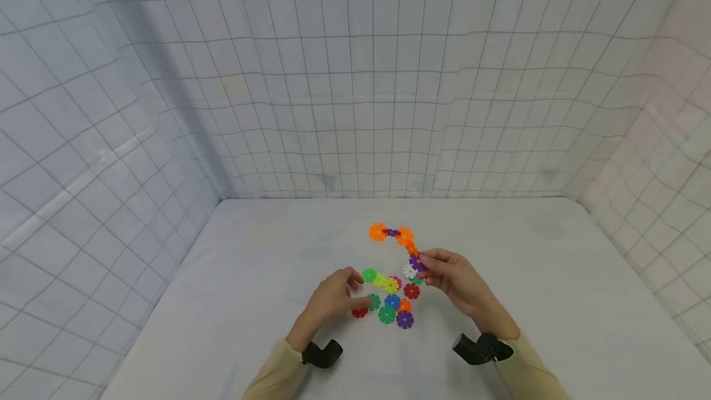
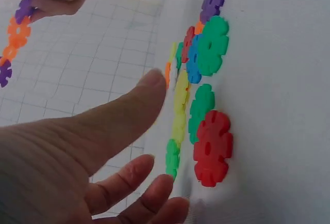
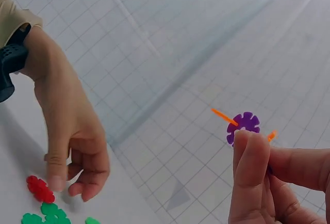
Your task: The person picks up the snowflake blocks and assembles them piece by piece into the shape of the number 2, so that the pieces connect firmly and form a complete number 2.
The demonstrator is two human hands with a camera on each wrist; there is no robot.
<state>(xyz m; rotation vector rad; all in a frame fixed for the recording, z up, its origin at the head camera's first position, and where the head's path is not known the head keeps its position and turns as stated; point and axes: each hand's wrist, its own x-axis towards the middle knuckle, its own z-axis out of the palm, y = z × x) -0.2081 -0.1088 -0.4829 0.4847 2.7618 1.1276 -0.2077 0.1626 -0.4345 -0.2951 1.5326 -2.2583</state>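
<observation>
My right hand (image 1: pixel 452 273) pinches a purple snowflake disc (image 1: pixel 415 262) at the lower end of a linked chain of orange discs (image 1: pixel 404 236) and purple ones. The chain is held up off the table and curves to the left. My left hand (image 1: pixel 332 296) hovers beside the loose discs, thumb and fingers apart, with nothing between them. In the left wrist view, a red disc (image 2: pixel 213 149) and a green disc (image 2: pixel 202 110) lie beyond its thumb. The right fingertips hide part of the pinched disc.
Below the chain lie a blue disc (image 1: pixel 392 301), a loose purple disc (image 1: pixel 405 320), a red disc (image 1: pixel 411 291), a white disc (image 1: pixel 409 271) and yellow discs (image 1: pixel 391 285). Some overlap. A gridded cloth (image 1: pixel 389 110) surrounds the white table (image 1: pixel 266 252) at back and sides.
</observation>
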